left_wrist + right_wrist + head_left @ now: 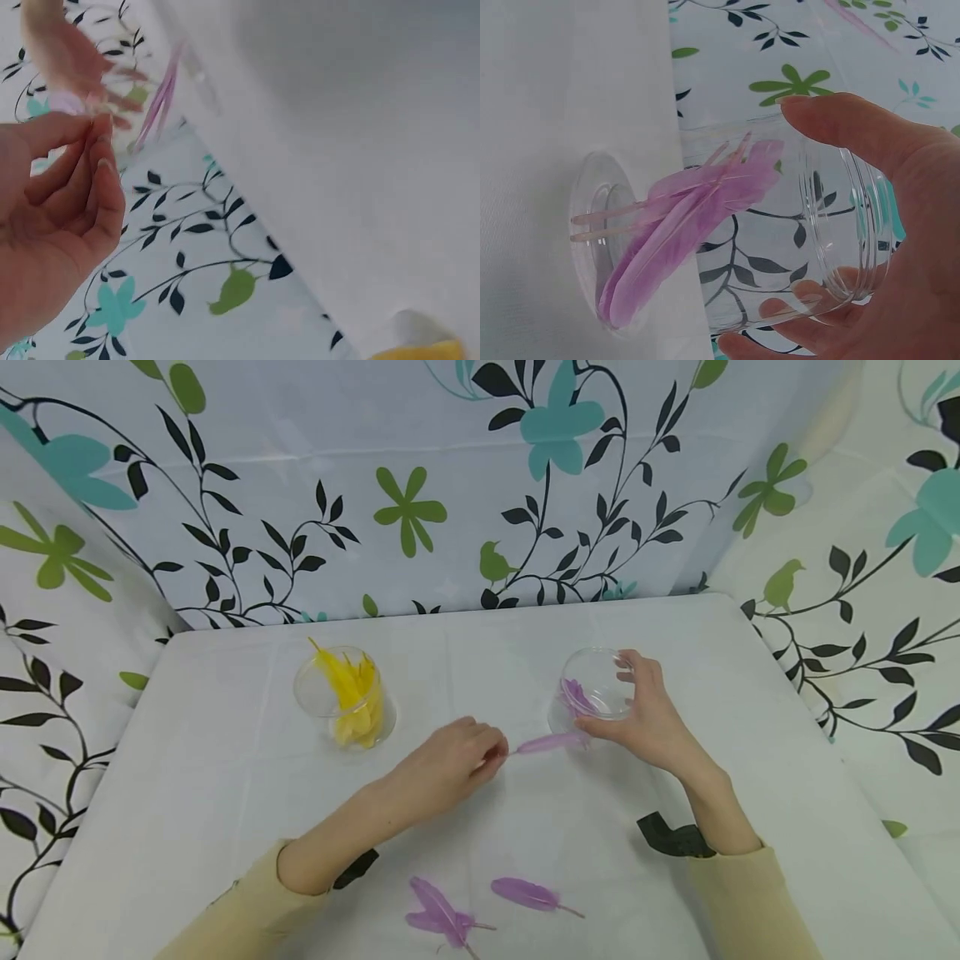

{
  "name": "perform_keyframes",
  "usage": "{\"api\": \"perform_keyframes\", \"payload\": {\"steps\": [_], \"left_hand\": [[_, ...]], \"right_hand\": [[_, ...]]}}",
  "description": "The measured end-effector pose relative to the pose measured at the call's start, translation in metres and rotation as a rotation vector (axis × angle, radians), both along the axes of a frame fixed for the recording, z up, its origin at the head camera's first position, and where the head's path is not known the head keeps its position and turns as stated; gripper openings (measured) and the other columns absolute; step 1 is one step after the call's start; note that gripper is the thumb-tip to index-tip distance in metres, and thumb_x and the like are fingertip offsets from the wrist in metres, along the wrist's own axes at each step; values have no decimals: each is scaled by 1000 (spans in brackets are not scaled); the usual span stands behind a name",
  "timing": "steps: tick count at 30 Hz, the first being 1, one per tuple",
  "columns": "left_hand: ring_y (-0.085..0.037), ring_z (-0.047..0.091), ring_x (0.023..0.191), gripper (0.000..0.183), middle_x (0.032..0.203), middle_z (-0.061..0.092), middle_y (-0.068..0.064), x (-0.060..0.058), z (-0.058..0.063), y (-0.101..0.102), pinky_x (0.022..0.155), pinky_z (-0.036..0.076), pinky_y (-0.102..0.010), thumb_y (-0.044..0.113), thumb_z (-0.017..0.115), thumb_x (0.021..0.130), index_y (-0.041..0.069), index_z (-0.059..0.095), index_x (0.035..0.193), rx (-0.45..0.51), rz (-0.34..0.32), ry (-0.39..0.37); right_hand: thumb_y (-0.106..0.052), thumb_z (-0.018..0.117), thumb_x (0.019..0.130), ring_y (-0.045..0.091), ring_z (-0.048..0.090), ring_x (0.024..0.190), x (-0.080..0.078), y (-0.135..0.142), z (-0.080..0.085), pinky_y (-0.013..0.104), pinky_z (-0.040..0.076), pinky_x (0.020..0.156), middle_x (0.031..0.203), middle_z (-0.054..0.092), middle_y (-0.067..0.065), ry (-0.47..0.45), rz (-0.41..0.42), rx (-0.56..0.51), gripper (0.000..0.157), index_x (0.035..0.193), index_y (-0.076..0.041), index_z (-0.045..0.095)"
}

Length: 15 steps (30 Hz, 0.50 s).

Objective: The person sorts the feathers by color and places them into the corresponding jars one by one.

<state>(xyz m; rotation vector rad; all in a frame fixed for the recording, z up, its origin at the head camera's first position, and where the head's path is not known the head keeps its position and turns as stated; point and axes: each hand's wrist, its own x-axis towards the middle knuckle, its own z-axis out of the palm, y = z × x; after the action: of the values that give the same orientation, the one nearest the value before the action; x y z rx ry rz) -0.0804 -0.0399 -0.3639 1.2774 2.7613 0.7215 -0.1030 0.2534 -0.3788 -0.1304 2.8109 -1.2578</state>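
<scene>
My left hand [453, 762] pinches the quill end of a purple feather [551, 742], whose vane points toward the jar at the right. In the left wrist view, thumb and fingertips meet on it, though the feather is blurred there. My right hand [656, 722] holds a clear plastic jar [603, 681] around its rim, thumb on the near side and fingers on the far side. The jar stands upright on the table. Inside it, several purple feathers [697, 199] lean across one another, as the right wrist view shows.
A second clear jar [311, 693] at the left holds yellow feathers [356, 702]. Near the front of the white table [247, 760] lie loose purple feathers: one alone [525, 893] and an overlapping pile [437, 910]. Patterned curtains [300, 443] hang behind and beside the table.
</scene>
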Motion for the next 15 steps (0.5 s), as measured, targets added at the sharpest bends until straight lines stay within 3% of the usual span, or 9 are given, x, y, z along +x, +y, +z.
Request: {"api": "perform_keyframes", "payload": {"steps": [4,7,11,15], "left_hand": [[-14,53,81,6,89,68,0,-20,22,13,74,51,-24,11,66,96,8,69,101,99,93,67],[-18,54,83,9,91,68,-2,-33,33,27,76,50,-26,11,64,98,6,69,102,90,132,126],[-21,56,91,12,98,68,-6,-46,41,50,86,49,-29,12,60,100,6,69,107,-47,143,199],[-22,56,99,16,107,67,-7,-54,42,68,93,49,-28,11,62,99,8,69,113,-213,127,261]], "right_hand": [[-38,85,78,39,34,140,-1,1,-2,62,38,109,151,23,22,2,3,0,109,154,-6,15],[-42,85,78,39,34,140,-1,1,-3,62,38,109,153,22,22,-1,-2,4,111,155,-6,14],[-43,84,78,40,34,140,-1,2,-3,63,39,108,153,21,22,-13,-9,7,112,155,-6,12],[-44,84,78,42,34,138,-1,1,-2,64,40,107,152,22,22,-19,-9,10,112,155,-8,12]]}}
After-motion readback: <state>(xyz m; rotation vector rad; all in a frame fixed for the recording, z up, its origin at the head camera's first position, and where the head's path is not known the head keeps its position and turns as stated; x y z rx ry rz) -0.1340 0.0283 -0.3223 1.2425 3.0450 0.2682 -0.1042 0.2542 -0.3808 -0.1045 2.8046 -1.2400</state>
